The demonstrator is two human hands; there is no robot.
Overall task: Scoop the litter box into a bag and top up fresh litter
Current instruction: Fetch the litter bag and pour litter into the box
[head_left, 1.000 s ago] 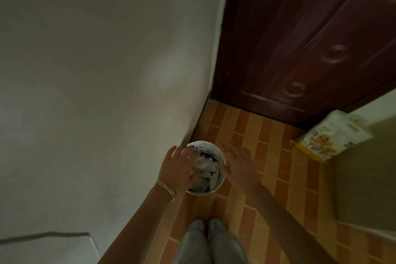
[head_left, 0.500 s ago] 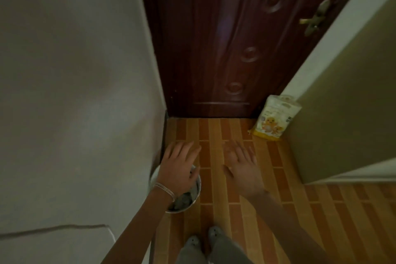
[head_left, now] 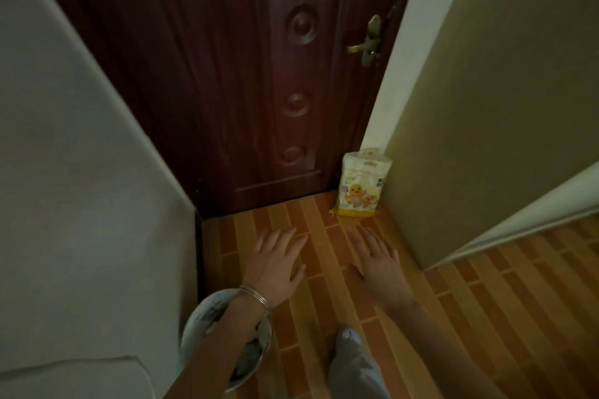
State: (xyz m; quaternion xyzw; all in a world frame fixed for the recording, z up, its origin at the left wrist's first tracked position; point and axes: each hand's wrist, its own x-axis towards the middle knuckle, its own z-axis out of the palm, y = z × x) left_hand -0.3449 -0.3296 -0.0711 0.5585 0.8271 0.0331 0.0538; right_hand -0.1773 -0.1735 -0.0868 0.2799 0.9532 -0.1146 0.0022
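bag (head_left: 363,183), likely the fresh litter, stands upright on the floor in the far right corner by the door (head_left: 227,74). both hands are empty with fingers straight. right hand (head_left: 377,261) is nearer, directly below the bag; left hand (head_left: 275,261) is further left.

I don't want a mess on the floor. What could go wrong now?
The left hand reaches forward with its arm right over the open bin, which looks full; a bump from arm or foot might tip it. The bag stands upright in the corner by the door; the right hand is empty too, and a clumsy grab could topple it. It is dim, so small spills may be missed.
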